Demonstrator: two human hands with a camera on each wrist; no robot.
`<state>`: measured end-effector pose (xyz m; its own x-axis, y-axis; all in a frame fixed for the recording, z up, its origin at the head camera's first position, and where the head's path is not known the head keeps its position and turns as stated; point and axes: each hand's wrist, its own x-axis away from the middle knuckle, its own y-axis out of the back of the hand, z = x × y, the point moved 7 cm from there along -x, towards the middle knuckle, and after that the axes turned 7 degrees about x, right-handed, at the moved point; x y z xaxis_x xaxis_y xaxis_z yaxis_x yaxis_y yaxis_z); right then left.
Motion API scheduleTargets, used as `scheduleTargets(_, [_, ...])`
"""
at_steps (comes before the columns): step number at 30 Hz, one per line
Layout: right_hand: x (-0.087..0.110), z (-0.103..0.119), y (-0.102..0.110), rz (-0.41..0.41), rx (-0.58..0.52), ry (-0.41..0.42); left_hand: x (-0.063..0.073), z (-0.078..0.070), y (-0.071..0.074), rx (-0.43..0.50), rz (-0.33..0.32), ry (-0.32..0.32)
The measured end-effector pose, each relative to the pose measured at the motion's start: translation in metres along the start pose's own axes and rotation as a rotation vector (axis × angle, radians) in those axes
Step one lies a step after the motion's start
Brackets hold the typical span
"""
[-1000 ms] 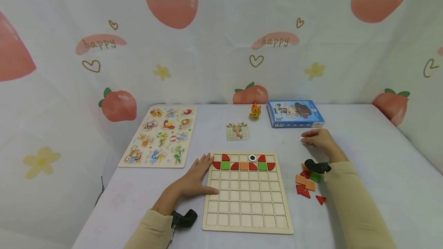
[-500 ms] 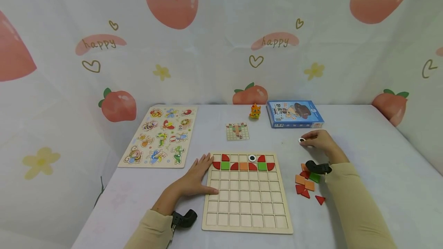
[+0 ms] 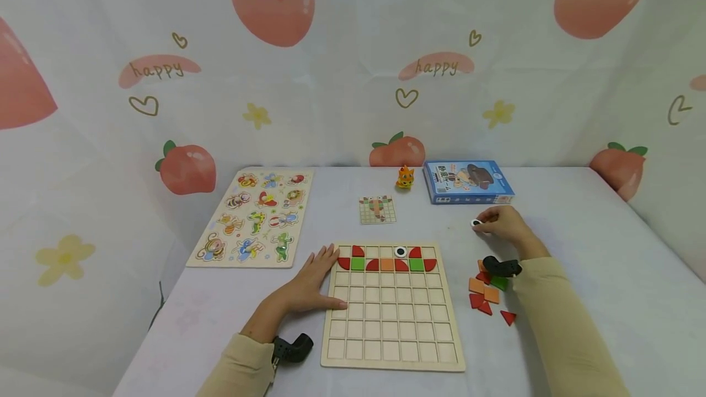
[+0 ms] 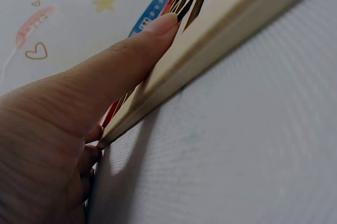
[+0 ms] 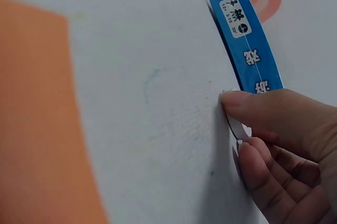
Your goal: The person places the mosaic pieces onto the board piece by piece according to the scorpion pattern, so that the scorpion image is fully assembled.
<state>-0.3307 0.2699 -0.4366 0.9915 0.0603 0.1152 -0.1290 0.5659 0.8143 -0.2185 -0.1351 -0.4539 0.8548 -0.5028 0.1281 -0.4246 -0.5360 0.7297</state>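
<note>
My right hand (image 3: 504, 225) pinches a round white eye piece (image 3: 476, 223) with a black centre, low over the table. In the right wrist view this eye piece (image 5: 238, 125) shows edge-on between thumb and fingers. With fingers spread, my left hand (image 3: 309, 283) rests on the left edge of a wooden grid board (image 3: 393, 329), its thumb (image 4: 152, 29) lying over the frame. Red, green and orange pieces fill part of the board's second row. Above them in the top row sit two red pieces and another eye piece (image 3: 401, 252).
Loose red, orange and green tiles (image 3: 491, 294) lie right of the board. A small pattern card (image 3: 377, 209), an orange toy figure (image 3: 405, 177) and a blue box (image 3: 469, 182) stand behind. An insect puzzle board (image 3: 250, 218) lies at left.
My right hand has shifted slightly left, and the eye piece in its fingers shows more clearly. My left hand stays on the board's edge.
</note>
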Motion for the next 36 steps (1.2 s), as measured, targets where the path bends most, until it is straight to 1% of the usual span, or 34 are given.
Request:
scheduleTargets(4, [0.0,0.005,0.0,0.003,0.029,0.008,0.0,0.001,0.0,0.0,-0.002,0.003])
scheduleTargets(11, [0.001,0.012,0.002,-0.014,0.039,0.016,-0.001,0.001,-0.001,0.01,-0.009,-0.016])
scheduleTargets(14, [0.001,0.02,0.0,-0.015,-0.006,0.03,-0.001,0.002,-0.001,0.002,-0.008,-0.002])
scheduleTargets(16, [0.002,0.025,-0.002,-0.013,-0.056,0.035,-0.001,0.002,0.0,-0.004,-0.009,0.001])
scheduleTargets(18, [0.002,0.03,-0.005,-0.015,-0.104,0.048,-0.001,0.001,0.0,-0.009,-0.008,0.0])
scheduleTargets(23, [0.002,0.045,-0.015,-0.004,-0.2,0.072,0.001,-0.003,0.002,0.018,-0.008,-0.02])
scheduleTargets(25, [0.003,0.052,-0.019,0.015,-0.229,0.079,0.002,-0.005,0.002,0.027,-0.006,-0.021])
scheduleTargets(32, [0.003,0.077,-0.041,0.094,-0.245,0.049,0.003,-0.006,0.003,0.025,-0.012,-0.02])
scheduleTargets(36, [0.004,0.091,-0.056,0.14,-0.26,0.051,0.003,-0.007,0.003,0.026,-0.013,-0.022])
